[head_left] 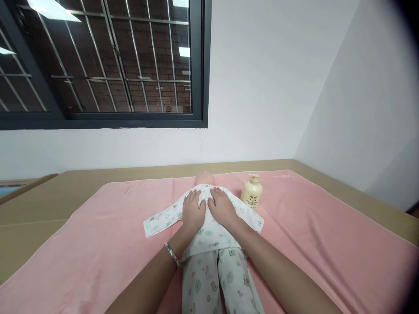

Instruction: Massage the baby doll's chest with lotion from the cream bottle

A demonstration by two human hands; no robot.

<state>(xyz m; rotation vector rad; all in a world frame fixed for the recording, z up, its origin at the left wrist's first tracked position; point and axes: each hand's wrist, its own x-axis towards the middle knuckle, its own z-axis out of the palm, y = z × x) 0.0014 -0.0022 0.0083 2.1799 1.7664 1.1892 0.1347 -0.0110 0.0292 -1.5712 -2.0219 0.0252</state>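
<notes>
Doll [209,226] lying on its back at the middle of a pink towel [314,244], head [204,179] toward the far wall, legs toward the camera. It wears a white printed top with sleeves spread to either side and matching printed trousers [216,283].

Left hand [194,211]: flat on the doll's chest, palm down, fingers together and extended toward the doll's head; nothing is gripped, the hand merely rests open on the cloth. A metal bracelet [172,254] circles the wrist, and the forearm runs back along the doll's side toward the camera.

Right hand [221,207]: likewise flat and released on the chest, just beside the left hand, thumbs nearly meeting over the doll's midline. Its forearm crosses the hem of the doll's top diagonally.

Cream pump bottle [252,192]: upright on the towel, near the doll's shoulder on the right-hand side, apart from both hands.

Towel covers a tan table [59,196]. Behind the doll's head, a white wall with a dark-framed barred window [98,65].
</notes>
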